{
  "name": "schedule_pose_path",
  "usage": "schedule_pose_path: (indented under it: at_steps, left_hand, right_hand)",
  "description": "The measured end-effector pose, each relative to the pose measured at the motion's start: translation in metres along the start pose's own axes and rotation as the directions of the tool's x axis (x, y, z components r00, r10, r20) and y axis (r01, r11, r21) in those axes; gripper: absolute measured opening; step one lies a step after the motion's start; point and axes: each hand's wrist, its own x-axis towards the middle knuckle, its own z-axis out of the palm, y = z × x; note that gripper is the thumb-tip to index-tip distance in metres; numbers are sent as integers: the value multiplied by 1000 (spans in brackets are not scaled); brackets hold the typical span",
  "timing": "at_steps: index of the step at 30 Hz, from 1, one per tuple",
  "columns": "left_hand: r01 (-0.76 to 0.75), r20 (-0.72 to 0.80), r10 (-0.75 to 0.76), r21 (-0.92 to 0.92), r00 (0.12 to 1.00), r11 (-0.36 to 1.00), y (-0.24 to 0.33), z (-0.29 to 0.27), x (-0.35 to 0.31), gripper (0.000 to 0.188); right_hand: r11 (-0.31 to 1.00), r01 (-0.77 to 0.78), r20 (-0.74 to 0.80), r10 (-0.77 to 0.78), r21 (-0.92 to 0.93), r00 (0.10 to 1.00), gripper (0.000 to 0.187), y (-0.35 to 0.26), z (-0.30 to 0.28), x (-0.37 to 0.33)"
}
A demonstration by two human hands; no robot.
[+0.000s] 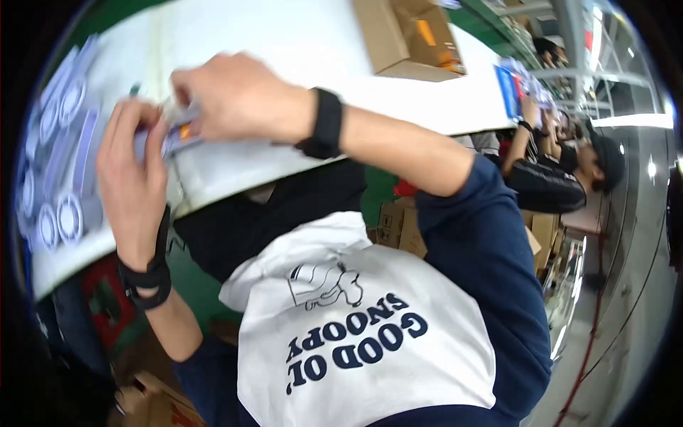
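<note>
My left hand (135, 171) is closed, thumb against fingers, on a small pale lavender part (171, 142) with an orange patch. At the part's other end my right hand (238, 99) is closed too, its fingertips pinching at it. Motion blur and my fingers hide much of the part, so its exact kind does not show. Both hands are just above the white table (284, 28). Beside my left hand, at the table's left end, lie several lavender-grey pieces (70, 217) with round white rings, heaped together.
An open cardboard box (391, 43) with orange bits inside stands on the far side of the table. Farther right, a co-worker (548, 185) in black handles blue and lavender things (509, 92). More cardboard boxes (402, 224) are below the table edge.
</note>
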Motion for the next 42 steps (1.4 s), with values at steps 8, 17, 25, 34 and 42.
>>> schedule_pose_path:
  at_steps: [8,17,25,34,42]
  left_hand:
    - [83,158,-109,164,981,983,21,-20,-9,36]
    - [-1,319,-71,219,945,976,-34,-19,121,55]
    - [292,14,-382,618,924,730,-160,28,262,75]
    - [-151,29,163,563,986,813,-210,8,265,44]
    - [217,402,-193,-16,895,976,-10,42,147,22]
  right_hand:
    - [630,287,-321,-62,721,945,36,18,-72,-103]
    - [161,687,-677,-119,709,727,12,-7,-114,-215]
    - [4,733,-733,-18,680,680,15,31,-103,-195]
    - [950,-108,-666,283,293,690,18,163,-140,-214]
    - [945,-305,-329,253,-116,910,15,225,-181,-176]
